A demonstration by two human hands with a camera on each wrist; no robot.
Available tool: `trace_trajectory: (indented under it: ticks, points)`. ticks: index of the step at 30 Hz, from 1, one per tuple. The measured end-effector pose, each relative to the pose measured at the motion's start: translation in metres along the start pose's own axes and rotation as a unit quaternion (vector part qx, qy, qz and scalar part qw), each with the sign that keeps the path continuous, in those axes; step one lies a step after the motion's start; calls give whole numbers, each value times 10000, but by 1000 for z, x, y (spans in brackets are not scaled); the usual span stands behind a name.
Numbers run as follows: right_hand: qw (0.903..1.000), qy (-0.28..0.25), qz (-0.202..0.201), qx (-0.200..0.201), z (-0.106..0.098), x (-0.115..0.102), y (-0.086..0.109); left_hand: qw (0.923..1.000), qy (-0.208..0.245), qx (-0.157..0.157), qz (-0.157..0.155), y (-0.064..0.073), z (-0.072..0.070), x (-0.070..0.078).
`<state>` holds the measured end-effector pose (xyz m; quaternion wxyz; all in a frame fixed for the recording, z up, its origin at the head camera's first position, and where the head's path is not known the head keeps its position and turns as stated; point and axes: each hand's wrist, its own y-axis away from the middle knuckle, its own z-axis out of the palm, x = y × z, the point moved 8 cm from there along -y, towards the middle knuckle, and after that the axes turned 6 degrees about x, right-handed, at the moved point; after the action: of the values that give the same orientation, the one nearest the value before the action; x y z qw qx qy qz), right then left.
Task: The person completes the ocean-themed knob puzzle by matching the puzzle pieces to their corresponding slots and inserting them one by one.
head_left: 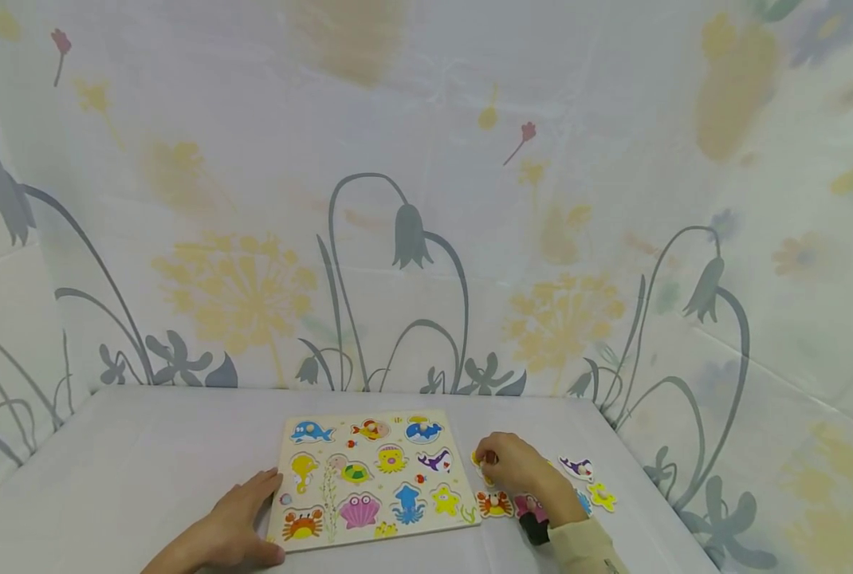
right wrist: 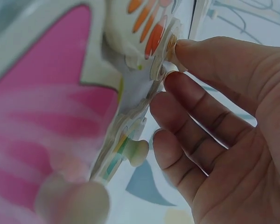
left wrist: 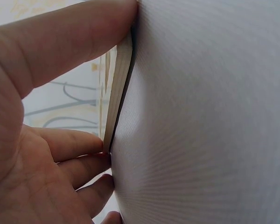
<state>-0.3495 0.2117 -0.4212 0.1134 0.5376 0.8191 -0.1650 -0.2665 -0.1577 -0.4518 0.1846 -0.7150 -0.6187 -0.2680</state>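
Note:
A wooden puzzle board (head_left: 392, 536) with sea-animal pictures lies flat on the table. My left hand (head_left: 227, 526) rests beside its left edge, fingers fairly straight. In the left wrist view, the thumb (left wrist: 74, 44) and fingertips touch the board's side (left wrist: 116, 98). Right of the board, my right hand (head_left: 514, 464) pinches a small yellow puzzle piece (head_left: 479, 461) between thumb and forefinger; the hand partly covers its picture. Nearby lie a loose crab piece (head_left: 496, 505) and a pink shell piece (head_left: 526, 505), which looms large in the right wrist view (right wrist: 51, 107).
Farther right lie a purple whale piece (head_left: 576, 468), a yellow star piece (head_left: 602, 496) and a partly hidden blue piece (head_left: 583, 502). Knobbed dolphin (head_left: 312, 431), fish (head_left: 371, 430) and blue whale (head_left: 424, 431) pieces sit in the board's top row. A flower-printed curtain (head_left: 426, 303) hangs behind the table.

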Motion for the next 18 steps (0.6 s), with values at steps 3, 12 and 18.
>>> trace_trajectory:
  ticks: [3, 12, 18]
  points:
    - [10000, -21, 24, -30, 0, 0, 0, 10000, -7, -8, -16, 0, 0, 0]
    - [10000, 39, 53, -14, 2, 1, -2, 9999, -76, -14, -110, -2, 1, -2]
    - [9999, 69, 87, 68, -2, -1, -3, 9999, -77, -59, -112, -1, 1, -1]
